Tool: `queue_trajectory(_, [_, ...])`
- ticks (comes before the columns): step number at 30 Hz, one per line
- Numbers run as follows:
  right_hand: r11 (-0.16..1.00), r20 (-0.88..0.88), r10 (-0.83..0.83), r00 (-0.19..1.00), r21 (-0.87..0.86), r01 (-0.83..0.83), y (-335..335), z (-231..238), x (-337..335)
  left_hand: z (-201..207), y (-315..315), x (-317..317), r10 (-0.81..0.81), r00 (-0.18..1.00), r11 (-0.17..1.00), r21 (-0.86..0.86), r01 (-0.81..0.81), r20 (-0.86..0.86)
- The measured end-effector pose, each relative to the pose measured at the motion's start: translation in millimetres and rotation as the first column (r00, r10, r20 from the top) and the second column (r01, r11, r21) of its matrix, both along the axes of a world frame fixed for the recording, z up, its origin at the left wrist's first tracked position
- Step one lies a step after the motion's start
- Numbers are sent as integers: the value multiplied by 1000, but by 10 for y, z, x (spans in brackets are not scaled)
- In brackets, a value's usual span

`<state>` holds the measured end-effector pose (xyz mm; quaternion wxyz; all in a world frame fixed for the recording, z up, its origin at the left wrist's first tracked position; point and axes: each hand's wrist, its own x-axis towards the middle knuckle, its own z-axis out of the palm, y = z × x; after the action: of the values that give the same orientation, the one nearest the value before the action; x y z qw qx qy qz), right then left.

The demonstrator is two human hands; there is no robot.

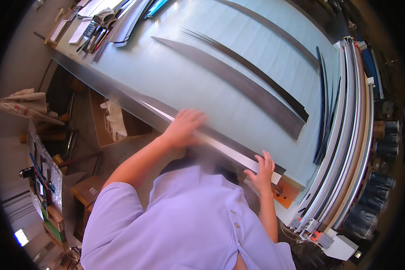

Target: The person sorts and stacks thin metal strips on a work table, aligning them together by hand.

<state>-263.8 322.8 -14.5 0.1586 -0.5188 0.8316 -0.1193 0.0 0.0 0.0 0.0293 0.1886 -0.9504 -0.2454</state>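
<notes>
A long dark grey strip (231, 143) lies along the near edge of the pale glass-like tabletop (130, 72), with a narrow white strip (225, 150) beside its near side. My left hand (186, 127) rests across both strips around their middle, fingers laid out over the dark one and slightly blurred. Over the right end, my right hand (262, 173) has its fingers and thumb apart, touching or just above the white strip; the exact contact is hard to see. Farther in lie a wide dark grey strip (238, 85) and a narrower blackish strip (256, 74).
A long metal rail assembly (348, 135) runs down the table's right side, next to thin black strips (323, 108). Another dark strip (274, 28) curves at the far side. Tools and a calculator (91, 29) crowd the far left corner. A cardboard box (105, 128) stands below the left edge.
</notes>
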Motion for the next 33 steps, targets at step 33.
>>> queue_trajectory(33, [822, 77, -466, 881, -331, 463, 138, -387, -551, -750, -1313, 653, 522, 722, 670, -305, -677, -454])
